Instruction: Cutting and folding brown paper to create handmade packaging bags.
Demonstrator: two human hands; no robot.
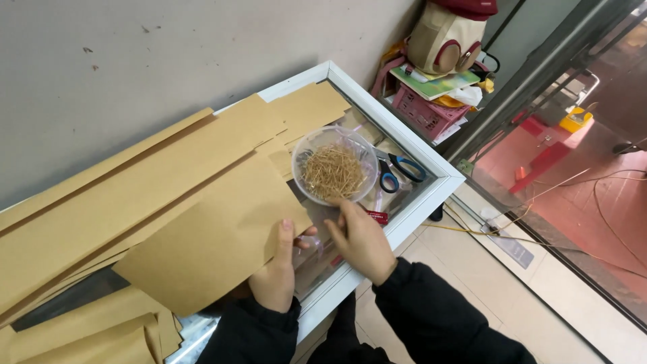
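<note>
Right hand (360, 237) reaches to the near rim of a clear plastic bowl (335, 165) heaped with thin golden sticks (333, 172), fingers loosely curled at the rim; whether they pinch any, I cannot tell. Beside it, the left hand (276, 269) presses its thumb on a brown paper sheet (209, 239). No sticks lie on the paper yet. Beyond the bowl rest blue-handled scissors (397, 172); further sheets (135, 182) spread leftward over the glass counter (431, 192)

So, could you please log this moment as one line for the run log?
left hand: pinching brown paper sheet edge | right hand: fingers at rim of clear bowl of thin gold sticks | scissors: beside bowl
</note>
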